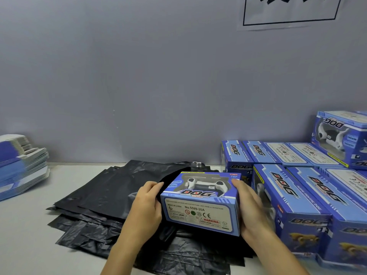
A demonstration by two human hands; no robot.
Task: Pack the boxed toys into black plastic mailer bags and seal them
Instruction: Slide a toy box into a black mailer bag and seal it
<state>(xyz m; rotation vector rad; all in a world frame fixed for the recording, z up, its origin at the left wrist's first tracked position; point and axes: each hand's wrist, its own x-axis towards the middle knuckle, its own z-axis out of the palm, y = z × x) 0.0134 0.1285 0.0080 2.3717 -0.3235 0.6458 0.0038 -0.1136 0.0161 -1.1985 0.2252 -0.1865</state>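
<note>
Both hands, left hand [146,207] and right hand [251,211], clamp a blue toy box [200,203] marked "DOG", "No.5599-20A" over black mailer bags [103,197]; stacked boxes [297,195] crowd the right; flat cartons [21,165] lie far left.

- Toy box [200,203]: blue, "DOG" logo, window w/ white toy; centre frame, tilted, label side toward camera, far end in mouth of a bag.
- Bags [103,195]: black mailers, flat messy stack on table, lower centre-left, under the box.
- More boxes [309,195]: same blue type, packed together at right; one stacked on top, upper right.
</note>
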